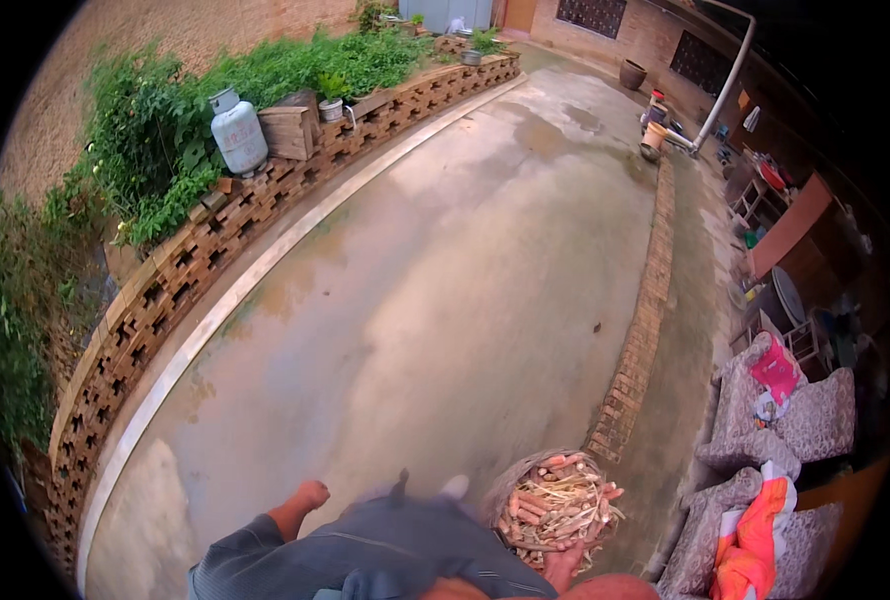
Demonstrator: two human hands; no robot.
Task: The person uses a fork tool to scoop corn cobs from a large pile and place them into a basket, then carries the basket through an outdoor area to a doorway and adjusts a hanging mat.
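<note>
A round basket (492, 490) is at my lower right, heaped with corn cobs (531, 507) and dry, pale husk strips. My right hand (562, 562) is at the basket's near rim and closed on it; the cobs partly hide the fingers. Out to the left, clear of the basket, hangs my left hand (312, 494), its fingers curled in a loose fist with nothing visible in them.
Wet concrete yard (445, 310) stretches ahead. A perforated brick wall (180, 270) borders it on the left, with a gas cylinder (239, 135) on top. A brick strip (640, 330) runs along the right, beside patterned armchairs (815, 415). Buckets (653, 138) stand by a pipe.
</note>
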